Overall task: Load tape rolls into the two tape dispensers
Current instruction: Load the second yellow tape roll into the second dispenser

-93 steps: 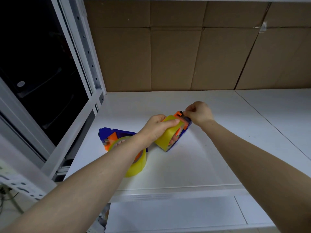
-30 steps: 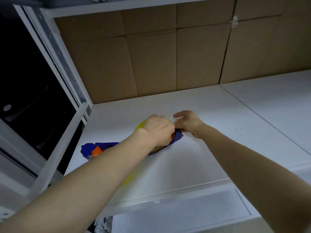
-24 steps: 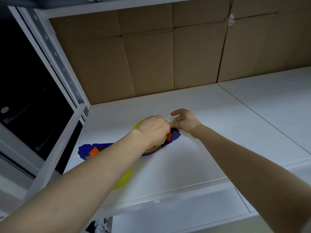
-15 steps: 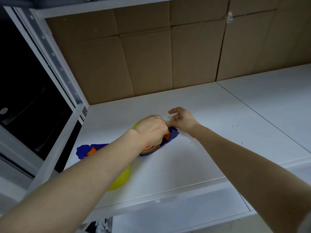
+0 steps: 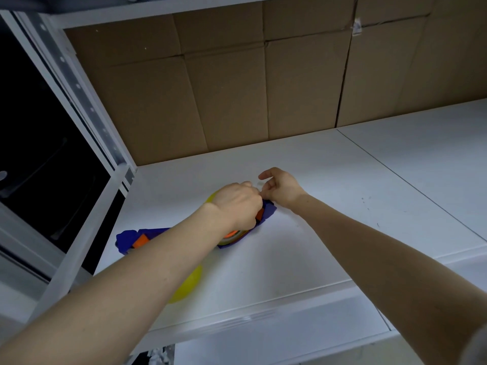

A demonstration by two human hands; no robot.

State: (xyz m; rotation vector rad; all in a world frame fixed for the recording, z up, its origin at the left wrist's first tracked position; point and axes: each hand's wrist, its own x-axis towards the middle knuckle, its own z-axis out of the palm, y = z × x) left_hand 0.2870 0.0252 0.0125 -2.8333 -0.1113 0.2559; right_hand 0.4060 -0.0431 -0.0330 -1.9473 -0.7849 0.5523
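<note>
On the white shelf (image 5: 329, 206), near its left edge, two hands work at a tape dispenser.

Three seconds ago the blue dispenser (image 5: 267, 210) stood tipped up in the hands; now it lies flat with a yellow tape roll (image 5: 232, 236) sitting in it, so that roll looks loaded. The left hand (image 5: 238, 205) is curled over the top of the roll and presses it down; I cannot tell how the fingers grip underneath. The right hand (image 5: 280, 191) has lifted a little off the front end, its thumb and finger pinched on something small and clear, likely the tape's loose end. A second dispenser (image 5: 126, 239) lies nearer the left edge, and another yellow roll (image 5: 191, 284) peeks out from under the left arm, near the front edge. That pair probably still needs doing.
</note>
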